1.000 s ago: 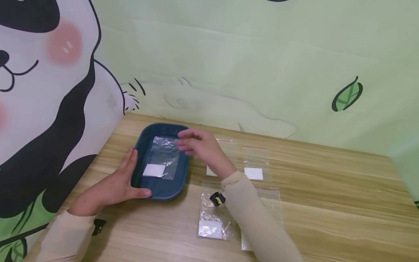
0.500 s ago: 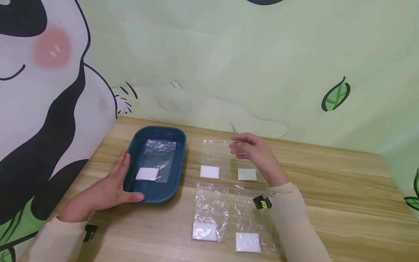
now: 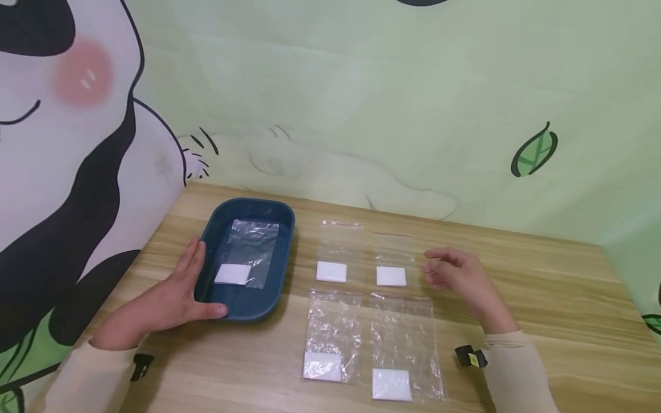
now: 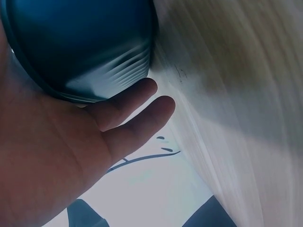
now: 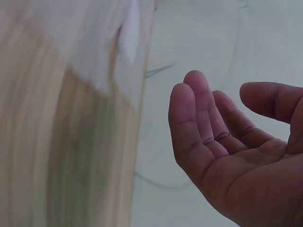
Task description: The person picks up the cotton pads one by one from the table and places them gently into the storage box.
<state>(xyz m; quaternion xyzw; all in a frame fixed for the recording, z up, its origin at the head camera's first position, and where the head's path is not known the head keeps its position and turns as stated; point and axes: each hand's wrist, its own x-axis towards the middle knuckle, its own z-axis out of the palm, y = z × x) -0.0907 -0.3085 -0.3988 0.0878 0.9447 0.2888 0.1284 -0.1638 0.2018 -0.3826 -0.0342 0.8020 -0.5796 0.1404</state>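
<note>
My left hand (image 3: pixel 167 298) lies along the left side of a dark blue tray (image 3: pixel 286 275), its fingers extended and its thumb at the near rim. In the left wrist view two fingers (image 4: pixel 139 125) reach along the ribbed outside wall. Inside the tray is a clear zip bag (image 3: pixel 253 244) with a white card in its lower left corner. My right hand (image 3: pixel 462 278) hovers with loosely bent fingers, holding nothing, just right of a small zip bag (image 3: pixel 393 249) with a white card. The right wrist view shows its bare palm (image 5: pixel 255 175).
Left of that small bag lies another small zip bag (image 3: pixel 341 244). Two larger zip bags with white cards, one on the left (image 3: pixel 333 327) and one on the right (image 3: pixel 405 332), lie nearer on the wooden table (image 3: pixel 516 367). A green wall covering (image 3: pixel 361 86) rises behind the table.
My right hand has moved from over the tray's right rim across to the right, past the small bags. The left hand stays at the tray, and the view has shifted slightly.
</note>
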